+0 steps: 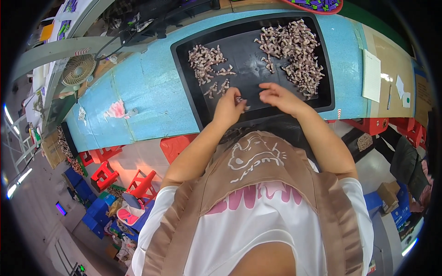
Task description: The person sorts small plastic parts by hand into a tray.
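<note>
A large black tray (pixel 248 42) holds small, knobbly white and dark purple-brown pieces, too small to name exactly. A larger pile (pixel 299 55) fills its right side, and a smaller pile (pixel 205 62) lies at its left. Over the near left part of the tray, my left hand (pixel 228 109) is closed with curled fingers around one or more of these pieces (pixel 238 100). A few loose pieces (pixel 216 88) lie just beyond it. To its right, my right hand (pixel 282 98) hovers above bare tray floor, its fingers stretched out and apart, with nothing seen in it.
The tray stands on a blue-covered table (pixel 152 94). Crumpled pink and white tissue (pixel 116 109) lies at the left, below a fan (pixel 79 70). A red basin (pixel 317 6) of purple-green packets sits at the far edge. Paper (pixel 371 76) and a pen (pixel 389 96) lie at the right.
</note>
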Available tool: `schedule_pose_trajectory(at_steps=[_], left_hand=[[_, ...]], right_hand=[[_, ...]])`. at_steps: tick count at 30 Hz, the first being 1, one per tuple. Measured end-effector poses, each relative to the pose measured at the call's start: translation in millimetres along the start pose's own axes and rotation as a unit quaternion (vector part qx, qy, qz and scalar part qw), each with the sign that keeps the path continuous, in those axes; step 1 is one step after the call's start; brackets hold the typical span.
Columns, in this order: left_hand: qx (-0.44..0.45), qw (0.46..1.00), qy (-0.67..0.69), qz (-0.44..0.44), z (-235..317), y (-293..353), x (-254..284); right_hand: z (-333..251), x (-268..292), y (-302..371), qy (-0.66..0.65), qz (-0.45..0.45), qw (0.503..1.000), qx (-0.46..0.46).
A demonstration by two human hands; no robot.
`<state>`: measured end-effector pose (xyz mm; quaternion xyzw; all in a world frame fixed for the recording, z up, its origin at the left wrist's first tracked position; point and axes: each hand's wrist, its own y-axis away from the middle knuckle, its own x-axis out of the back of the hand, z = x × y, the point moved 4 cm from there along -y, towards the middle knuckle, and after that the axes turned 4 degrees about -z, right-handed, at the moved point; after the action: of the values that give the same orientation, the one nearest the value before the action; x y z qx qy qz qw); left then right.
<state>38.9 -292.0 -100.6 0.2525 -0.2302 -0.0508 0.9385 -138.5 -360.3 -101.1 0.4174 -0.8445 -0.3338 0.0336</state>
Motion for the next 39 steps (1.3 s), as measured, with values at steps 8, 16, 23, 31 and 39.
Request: schedule_pose_trajectory(at_steps=[8,16,23,31,39], left_hand=[[0.061,0.957,0.265,0.099,3,-17,0],[-0.036,0.942,-0.278,0.187,-14,-11,20],[-0.201,0.976,-0.064,0.062,44,1,-11],[-0.041,0.958,-0.276,0.064,3,1,-13],[0.001,0.995,-0.056,-0.087,-20,-12,-32]], right_hand=[[-4,1,-3,-0.009,-0.006,1.000,-0.005],[-6,13,3,-0.165,0.094,0.982,-0.010],[-8,-10,-3,0.027,-0.037,0.998,-0.036],[-22,48,14,-0.442,0.153,0.872,0.148],[4,-2,2,0.133,0.082,0.986,0.052]])
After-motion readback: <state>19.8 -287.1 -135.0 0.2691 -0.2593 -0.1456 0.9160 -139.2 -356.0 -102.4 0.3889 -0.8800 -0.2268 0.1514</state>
